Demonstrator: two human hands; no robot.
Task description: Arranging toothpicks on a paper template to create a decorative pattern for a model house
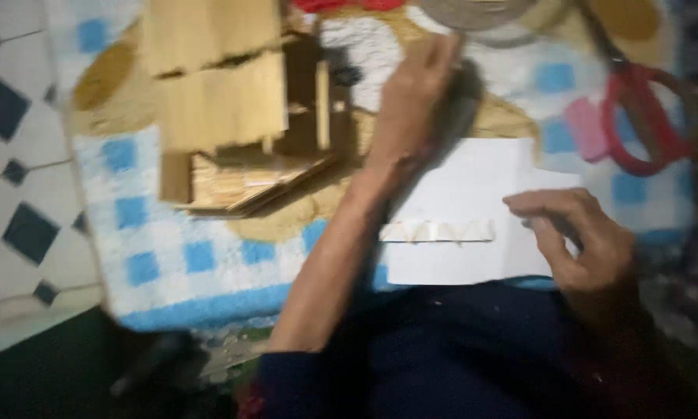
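The whole view is blurred by motion. My left hand (415, 93) reaches forward across a blue-and-white checked mat (170, 248) and lies against a dark object (456, 116); the blur hides whether it grips it. My right hand (578, 233) rests on the right edge of a white sheet of paper (458, 174) with its fingers curled in. I can make out nothing in that hand. A short strip of pale sticks in a zigzag (438, 230) lies on the paper between my hands. A small house model made of wooden sticks (225, 109) stands to the left of my left hand.
Red-handled scissors (648, 120) and a pink block (586, 128) lie at the right of the mat. A round roll (473, 12) sits at the top edge. Tiled floor (15, 155) shows on the left. My dark-clothed lap (458, 357) fills the bottom.
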